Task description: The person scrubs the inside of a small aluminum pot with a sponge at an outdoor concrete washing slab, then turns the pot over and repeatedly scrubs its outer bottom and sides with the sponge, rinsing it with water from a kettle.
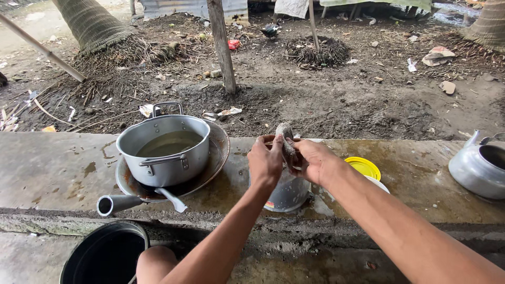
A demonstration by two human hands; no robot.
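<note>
Above the metal bowl (288, 193) on the concrete ledge (52, 168), your left hand (265, 160) and right hand (314, 159) both grip a grey scouring pad (286, 141), right of the water-filled pot (164, 150).

This is an outdoor washing-up spot in a rural yard, not an indoor kitchen. A wet concrete ledge (52, 168) runs across the middle of the frame, bearing a metal pot (164, 150) of murky water set in a blackened pan (210, 163), and a kettle (476, 168) at the right edge. Beyond it lies bare dirt ground (326, 100) strewn with litter, a palm trunk (89, 23) at upper left, a wooden post (222, 47) and corrugated sheeting (173, 8) along the top.
</note>
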